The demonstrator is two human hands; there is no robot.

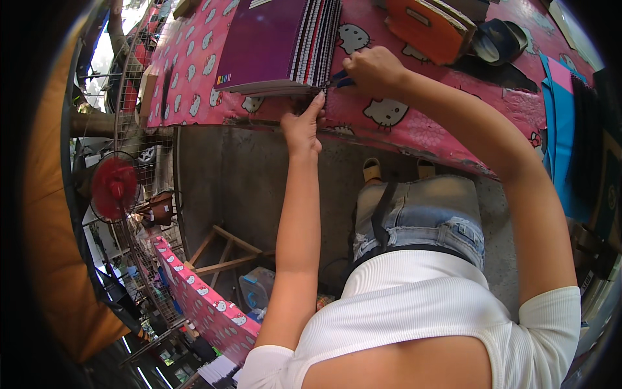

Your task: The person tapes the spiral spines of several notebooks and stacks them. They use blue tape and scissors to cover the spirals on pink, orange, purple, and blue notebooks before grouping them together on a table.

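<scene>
A ribbed white top [414,305] and frayed denim shorts [421,214] fill the foreground. The left hand [302,126] pinches the spiral edge of a purple-covered notebook stack [278,42] at the table's near edge. The right hand [370,68] grips a small blue tool [341,78] against the spirals. The glossy pink cartoon-cat tablecloth [402,123] spreads beyond; an orange folder [431,26] lies further back. Bare concrete floor [227,188] lies open below.

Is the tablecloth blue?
No, the tablecloth under the stack of notebooks is pink with white cartoon cats.
</scene>
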